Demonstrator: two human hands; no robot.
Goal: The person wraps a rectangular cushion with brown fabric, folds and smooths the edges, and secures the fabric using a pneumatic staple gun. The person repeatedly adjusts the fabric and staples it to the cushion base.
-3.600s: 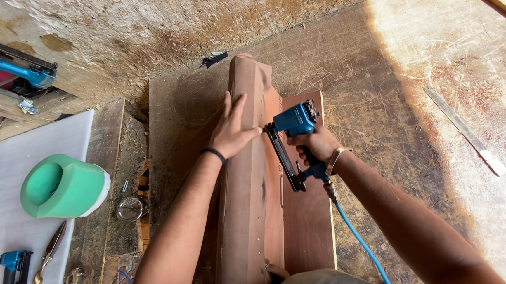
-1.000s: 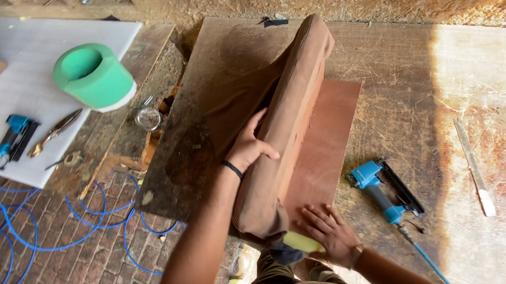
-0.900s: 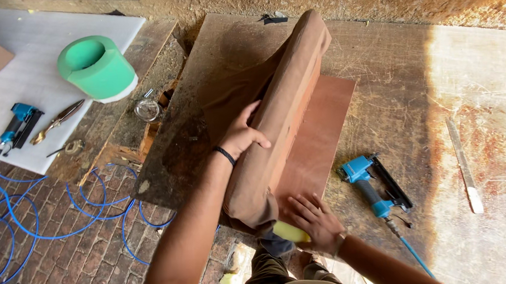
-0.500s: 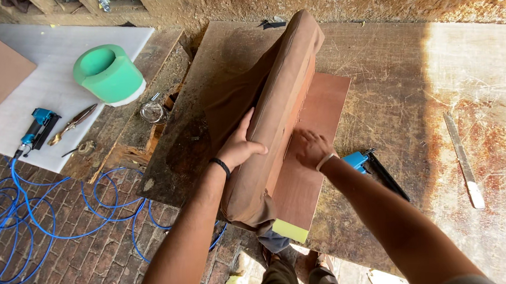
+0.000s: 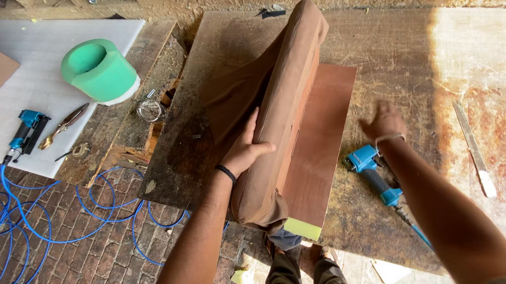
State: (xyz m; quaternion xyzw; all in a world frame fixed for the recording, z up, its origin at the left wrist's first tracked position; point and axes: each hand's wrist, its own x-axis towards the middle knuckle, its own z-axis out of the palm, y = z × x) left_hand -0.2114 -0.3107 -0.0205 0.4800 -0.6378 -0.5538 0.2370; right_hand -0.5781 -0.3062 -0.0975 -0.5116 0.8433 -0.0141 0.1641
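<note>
Firmly, the left hand [image 5: 246,151] clamps the near half of the brown fabric-covered cushion [image 5: 283,108], fingers curled over its upper edge and thumb pressed on the face, with a black band on the wrist. The cushion stands on its long edge on the worn wooden workbench [image 5: 399,51], leaning against the reddish plywood panel [image 5: 320,138] on its right side; loose fabric drapes down its left side. It looks soft and yielding under the fingers, light for its bulk, with green foam [image 5: 302,228] showing at the near corner, so the stiff board edge seems the surer place to hold it than the slack cloth.

The right hand [image 5: 385,122] hovers spread and empty above the bench, blurred, just beyond a blue pneumatic stapler [image 5: 367,167] lying near the panel. A long flat metal blade [image 5: 473,146] lies at far right.

As for containers, a small clear glass jar [image 5: 149,109] sits left of the bench, contents too small to tell. A hollow green foam roll [image 5: 99,69] rests on a white sheet [image 5: 31,56] beside a second blue stapler [image 5: 24,129] and shears [image 5: 63,125]. Blue air hose [image 5: 46,213] coils on the brick floor.
</note>
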